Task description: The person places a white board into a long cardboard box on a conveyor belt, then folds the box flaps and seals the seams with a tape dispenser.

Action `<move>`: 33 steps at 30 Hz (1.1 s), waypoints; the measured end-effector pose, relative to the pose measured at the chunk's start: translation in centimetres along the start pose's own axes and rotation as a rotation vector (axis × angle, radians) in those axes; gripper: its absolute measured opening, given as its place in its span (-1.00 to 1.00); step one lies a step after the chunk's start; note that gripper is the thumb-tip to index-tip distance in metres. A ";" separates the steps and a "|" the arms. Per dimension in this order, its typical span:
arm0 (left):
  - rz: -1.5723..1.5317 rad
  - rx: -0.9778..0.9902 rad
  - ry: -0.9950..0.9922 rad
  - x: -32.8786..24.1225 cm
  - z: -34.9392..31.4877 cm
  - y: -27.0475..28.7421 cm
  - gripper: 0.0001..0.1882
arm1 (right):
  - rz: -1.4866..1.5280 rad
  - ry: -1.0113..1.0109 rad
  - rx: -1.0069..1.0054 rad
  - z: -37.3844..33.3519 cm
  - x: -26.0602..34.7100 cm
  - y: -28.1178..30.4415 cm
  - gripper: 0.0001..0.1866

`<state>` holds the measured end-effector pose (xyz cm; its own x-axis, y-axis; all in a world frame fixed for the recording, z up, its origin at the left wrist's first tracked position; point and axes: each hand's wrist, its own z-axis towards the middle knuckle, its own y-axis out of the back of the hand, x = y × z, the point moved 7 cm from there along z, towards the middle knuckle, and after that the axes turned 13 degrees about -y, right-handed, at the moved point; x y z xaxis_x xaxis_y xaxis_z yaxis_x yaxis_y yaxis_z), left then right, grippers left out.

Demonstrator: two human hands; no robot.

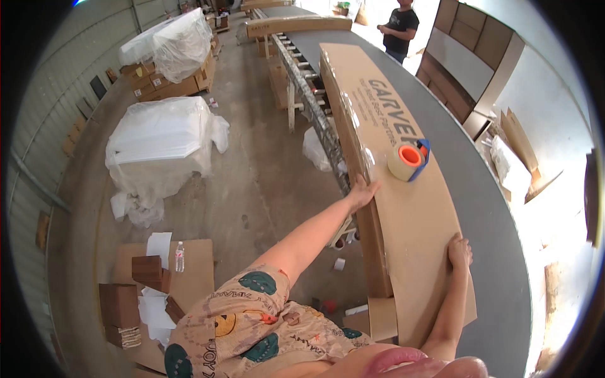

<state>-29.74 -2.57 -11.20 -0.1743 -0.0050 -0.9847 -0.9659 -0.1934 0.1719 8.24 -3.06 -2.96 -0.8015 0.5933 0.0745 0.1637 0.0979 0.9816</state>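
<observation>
A long, flat brown cardboard box [413,217] lies lengthwise in front of me on the grey conveyor table, dark print on its top. My left hand [362,194] grips its left edge, fingers bent against the upper corner. On the opposite side, my right hand [460,252] curls its fingers over the right edge. At the near end a cardboard flap [382,318] stands out from the box. A tape dispenser [409,161], with a wide clear roll on an orange core and a blue frame, rests on the box top just beyond my hands, touched by neither.
The grey conveyor table [498,233] curves along my right. Another long carton [299,25] lies across its far part, where a person [401,30] stands. Plastic-wrapped stacks [157,135] and a cardboard sheet [196,293] with brown pieces occupy the floor at left.
</observation>
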 end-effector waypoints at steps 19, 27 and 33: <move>0.819 0.430 -0.654 -12.0 -24.6 -10.8 0.03 | 0.081 0.304 -0.152 -5.4 2.8 0.5 -0.34; 1.314 0.629 -0.415 -12.8 -24.7 -10.5 0.33 | -0.103 1.304 -0.089 -15.1 -4.0 -1.3 -0.08; 1.749 0.177 -0.504 -8.3 -25.0 -14.6 0.00 | -0.399 1.656 -0.240 -13.8 -4.8 -0.9 0.09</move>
<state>-9.45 -24.20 -6.29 -0.8918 0.2039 0.4039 0.3666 -0.1973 0.9092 4.03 -17.02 -1.77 -0.4877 -0.8435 -0.2253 -0.1374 -0.1808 0.9739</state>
